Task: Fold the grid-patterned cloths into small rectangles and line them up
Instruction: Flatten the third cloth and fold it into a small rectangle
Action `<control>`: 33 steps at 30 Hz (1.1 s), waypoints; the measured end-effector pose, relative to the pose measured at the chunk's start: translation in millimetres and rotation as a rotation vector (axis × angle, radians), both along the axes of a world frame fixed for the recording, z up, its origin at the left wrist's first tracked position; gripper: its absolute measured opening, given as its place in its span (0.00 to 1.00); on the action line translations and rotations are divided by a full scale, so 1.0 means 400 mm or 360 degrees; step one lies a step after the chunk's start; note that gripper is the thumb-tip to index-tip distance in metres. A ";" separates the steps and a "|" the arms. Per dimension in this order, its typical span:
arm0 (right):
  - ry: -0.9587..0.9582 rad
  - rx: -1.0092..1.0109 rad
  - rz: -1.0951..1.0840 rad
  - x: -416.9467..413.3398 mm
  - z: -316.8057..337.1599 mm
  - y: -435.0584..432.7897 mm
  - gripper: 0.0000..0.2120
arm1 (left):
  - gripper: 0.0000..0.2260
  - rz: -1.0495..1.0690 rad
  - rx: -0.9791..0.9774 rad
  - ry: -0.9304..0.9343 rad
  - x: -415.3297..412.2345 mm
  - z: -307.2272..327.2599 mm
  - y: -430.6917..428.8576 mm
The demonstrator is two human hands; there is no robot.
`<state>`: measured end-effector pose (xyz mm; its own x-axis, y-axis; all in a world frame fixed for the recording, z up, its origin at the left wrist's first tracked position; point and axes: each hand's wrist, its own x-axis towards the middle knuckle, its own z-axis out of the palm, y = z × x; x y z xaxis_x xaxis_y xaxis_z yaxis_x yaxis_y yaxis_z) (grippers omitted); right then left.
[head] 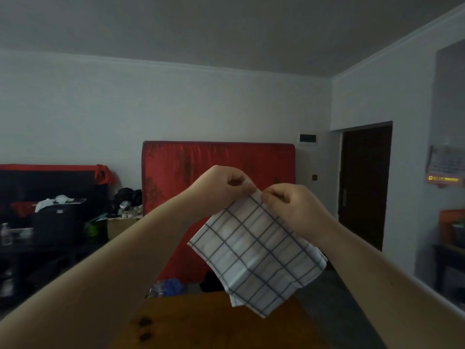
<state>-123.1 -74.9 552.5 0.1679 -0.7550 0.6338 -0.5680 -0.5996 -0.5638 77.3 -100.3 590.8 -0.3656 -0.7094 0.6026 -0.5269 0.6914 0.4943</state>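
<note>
A white cloth with a dark grid pattern point(254, 253) hangs in the air in front of me, doubled over and tilted, its lower corner dangling over the far edge of a wooden table point(201, 323). My left hand point(221, 187) and my right hand point(294, 207) pinch the cloth's top corner close together, fingertips almost touching. Both forearms reach up from the bottom of the view. No other grid cloths are in view.
A red mattress point(191, 167) leans upright against the far wall behind the cloth. A dark cluttered shelf point(50, 222) stands at the left. A dark doorway point(364, 185) is at the right. Blue items point(171, 285) lie on the floor beyond the table.
</note>
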 end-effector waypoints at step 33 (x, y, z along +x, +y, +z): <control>0.0264 0.0023 -0.0451 -0.164 -0.142 0.031 0.07 | 0.05 0.0230 -0.0079 0.0315 0.068 0.026 0.008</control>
<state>-188.7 -62.6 495.7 0.0498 -0.7953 0.6042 -0.7960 -0.3970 -0.4569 104.6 -97.2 601.2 -0.1337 -0.7135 0.6878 -0.5185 0.6418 0.5650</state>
